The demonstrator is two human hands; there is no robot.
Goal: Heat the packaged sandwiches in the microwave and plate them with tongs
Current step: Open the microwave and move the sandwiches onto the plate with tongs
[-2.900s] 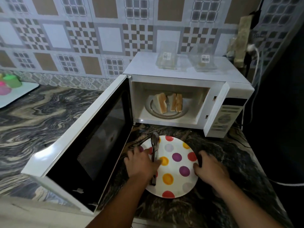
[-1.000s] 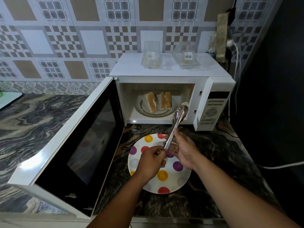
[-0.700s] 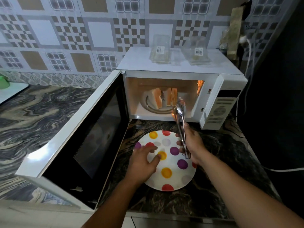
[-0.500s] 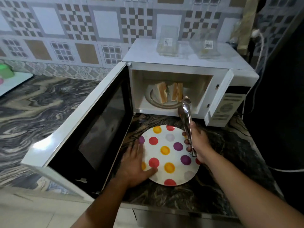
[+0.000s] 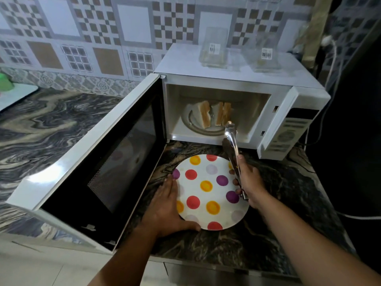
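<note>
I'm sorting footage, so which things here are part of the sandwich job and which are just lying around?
Job: sandwiches, microwave, tongs in right hand, plate under left hand.
Lying about: two clear packs, green cup.

One microwave (image 5: 237, 79), two sandwiches (image 5: 204, 116) (image 5: 222, 115) inside, two empty packs (image 5: 214, 48) (image 5: 266, 54) on top, one dotted plate (image 5: 208, 193), one pair of tongs (image 5: 233, 149), two hands (image 5: 167, 209) (image 5: 250, 182).

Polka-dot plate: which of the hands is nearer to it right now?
Left. The left hand rests flat against the polka-dot plate's left rim; the right hand hovers over its right edge, gripping the tongs.
</note>
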